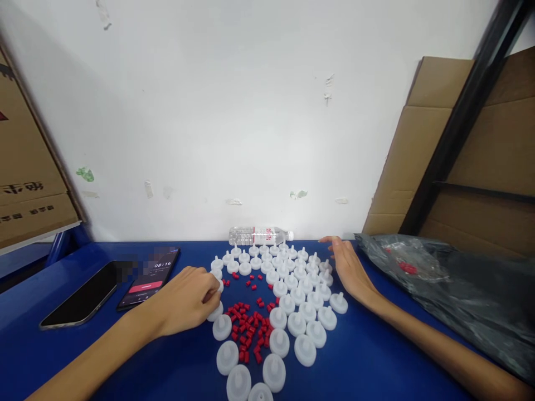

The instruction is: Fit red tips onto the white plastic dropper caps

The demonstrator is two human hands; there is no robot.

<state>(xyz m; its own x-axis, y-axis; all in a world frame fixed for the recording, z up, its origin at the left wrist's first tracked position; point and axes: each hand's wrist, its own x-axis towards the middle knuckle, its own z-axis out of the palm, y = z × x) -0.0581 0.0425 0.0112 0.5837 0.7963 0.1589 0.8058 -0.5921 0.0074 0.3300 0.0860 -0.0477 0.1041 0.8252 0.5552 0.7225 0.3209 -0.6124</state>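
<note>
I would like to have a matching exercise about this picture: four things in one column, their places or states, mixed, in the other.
1. plastic bottle
2. loose red cylinders
3. phone with lit screen
4. dark plastic sheet

A. between rows of white stemmed discs
B. to the right of the right hand
C. on its side by the wall
D. displaying 08:16

Pairs: 1-C, 2-A, 3-D, 4-B

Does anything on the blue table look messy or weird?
A bit! The clear bottle lies on its side by the wall, though bottles usually stand up. The little red pieces look scattered, some apart from the main pile. I see no spilled water.
</note>
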